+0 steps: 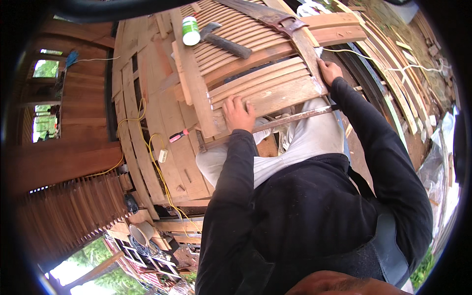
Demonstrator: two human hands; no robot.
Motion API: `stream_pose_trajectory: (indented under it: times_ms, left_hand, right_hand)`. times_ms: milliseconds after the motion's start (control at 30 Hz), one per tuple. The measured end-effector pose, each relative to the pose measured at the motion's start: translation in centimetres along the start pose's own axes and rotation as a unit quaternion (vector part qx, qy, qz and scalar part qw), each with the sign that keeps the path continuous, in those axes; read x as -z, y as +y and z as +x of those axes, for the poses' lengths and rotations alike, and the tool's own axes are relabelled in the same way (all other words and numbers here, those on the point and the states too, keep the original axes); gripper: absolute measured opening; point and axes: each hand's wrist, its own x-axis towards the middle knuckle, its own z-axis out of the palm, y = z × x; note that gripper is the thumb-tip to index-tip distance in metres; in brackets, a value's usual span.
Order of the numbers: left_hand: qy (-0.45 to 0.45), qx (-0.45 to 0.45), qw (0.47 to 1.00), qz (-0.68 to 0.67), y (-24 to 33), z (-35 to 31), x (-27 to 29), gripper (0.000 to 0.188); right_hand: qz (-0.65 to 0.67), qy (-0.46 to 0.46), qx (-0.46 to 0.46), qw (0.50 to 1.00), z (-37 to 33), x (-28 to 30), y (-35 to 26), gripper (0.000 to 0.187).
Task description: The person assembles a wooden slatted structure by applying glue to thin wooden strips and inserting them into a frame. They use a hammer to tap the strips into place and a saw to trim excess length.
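Note:
A slatted wooden panel lies in front of me, with thin slats between two side rails. My left hand rests on the near slats by the left rail, fingers slightly bent and apart. At the right rail, my right hand grips the outer edge; some of its fingers are hidden. A long metal bar clamp crosses just above my lap. Farther up the panel lie a hammer, a white and green bottle and a handsaw.
A pink and black screwdriver lies on the plank floor at left. A yellow cord with a white socket block runs past it. Long timber strips lie at right, with plastic sheeting beyond.

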Motion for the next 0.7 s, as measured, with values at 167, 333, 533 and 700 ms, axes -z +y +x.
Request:
stream_pose_trajectory:
  times_ms: [167,333,533,700]
  left_hand:
    - [-0.001,-0.005,1.0,0.017,-0.3,0.0,0.1,0.027]
    - [-0.021,0.015,0.999,-0.019,0.6,0.5,0.2,0.025]
    - [-0.008,0.003,1.0,0.025,0.0,0.1,-0.4,0.025]
    - [-0.014,-0.003,1.0,0.009,0.0,0.2,0.1,0.024]
  right_hand:
    - [0.004,0.0,-0.002,1.0,0.9,-0.6,1.3,0.073]
    - [-0.006,0.013,0.0,1.0,1.1,-0.4,2.3,0.071]
    - [0.003,0.024,0.004,1.0,0.6,-0.5,1.3,0.067]
    - [0.019,0.041,0.015,0.999,0.1,-0.5,0.7,0.063]
